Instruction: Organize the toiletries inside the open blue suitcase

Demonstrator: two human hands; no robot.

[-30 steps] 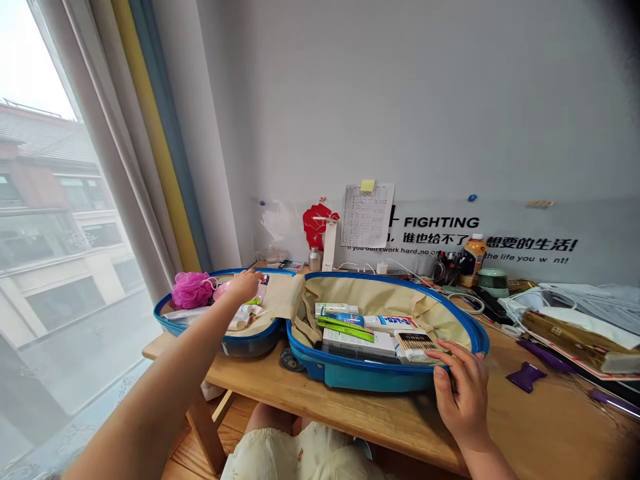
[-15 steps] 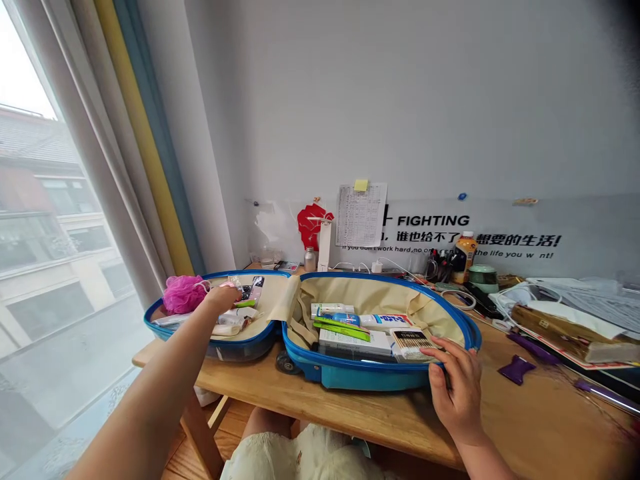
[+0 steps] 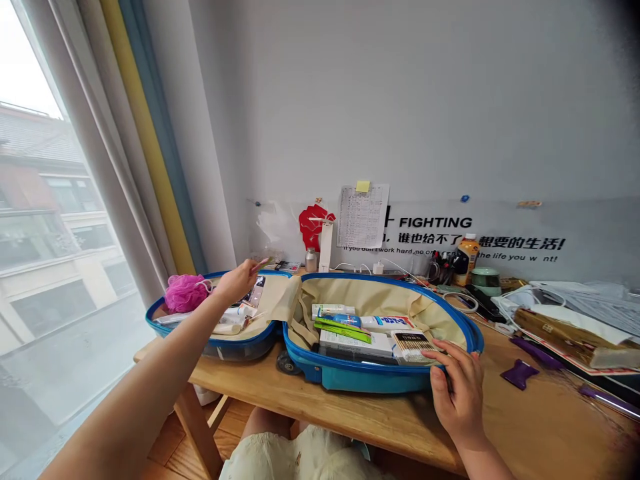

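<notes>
My left hand is raised over the back edge of the suitcase's left half, its fingers closed on a slim greenish-pink item whose kind I cannot make out. Below it lie a pink bath puff and several small packets. My right hand rests on the front right rim of the blue suitcase's right half, fingers spread beside a pack of cotton swabs. Inside this half also lie a toothpaste box, a bright green slim packet and a white box.
The open suitcase stands on a wooden table. To the right are a purple object, a brown case, cables and papers. Behind stand an orange-labelled bottle and a small metallic bottle. A curtained window is at left.
My left hand has lifted out of the suitcase's left half, up and to the right, with the slim item in it. The green item there is gone from its place. My right hand stays put.
</notes>
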